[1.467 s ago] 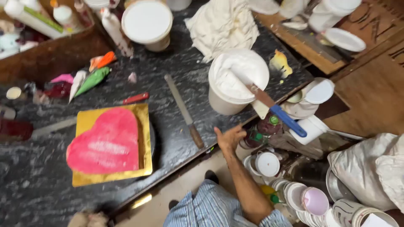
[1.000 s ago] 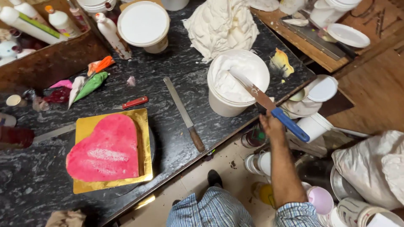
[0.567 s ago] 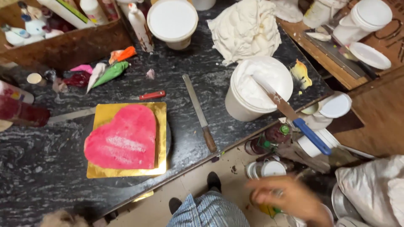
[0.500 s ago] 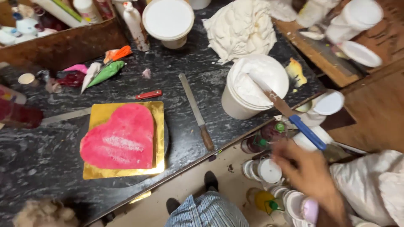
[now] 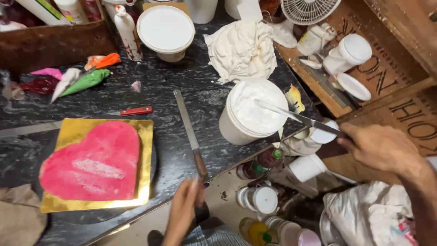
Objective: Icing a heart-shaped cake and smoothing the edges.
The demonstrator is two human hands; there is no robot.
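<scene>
While gripped, palette knife point(image 5: 296, 117) rests in white cream tub point(image 5: 252, 114)

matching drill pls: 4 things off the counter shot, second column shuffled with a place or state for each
Things:
1 heart-shaped pink cake
2 white tub of cream
3 long knife with wooden handle
4 green piping bag

Place or state:
A lies flat between cake and tub, left hand at its handle end
B sits on a gold board
C lies near the brown tray at the back left
D has a spatula blade resting in it, right hand on the handle

Pairs: 1-B, 2-D, 3-A, 4-C
</scene>
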